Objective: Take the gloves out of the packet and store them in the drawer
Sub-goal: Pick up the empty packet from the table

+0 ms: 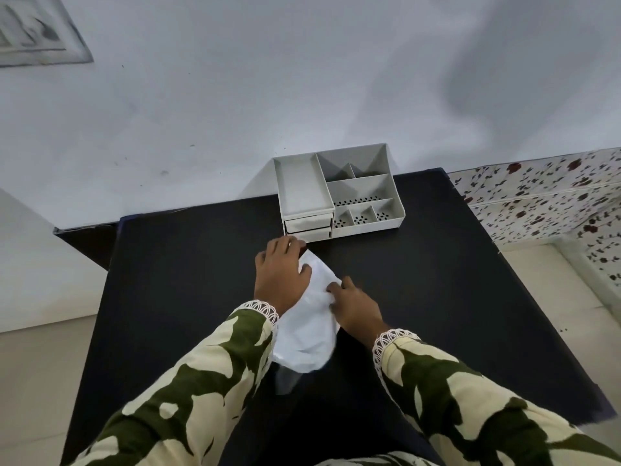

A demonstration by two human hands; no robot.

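A white packet lies on the black table, with a clear plastic end toward me. My left hand lies over its far left part, fingers spread and pressing down. My right hand pinches the packet's right edge. No gloves show outside the packet. Just beyond my left hand stands a white desk organiser with two small drawers at its front left; both look pushed in.
The organiser sits at the table's far edge against a grey wall. A floral-patterned surface lies to the right of the table. Pale floor shows on both sides. My patterned sleeves cover the table's near part.
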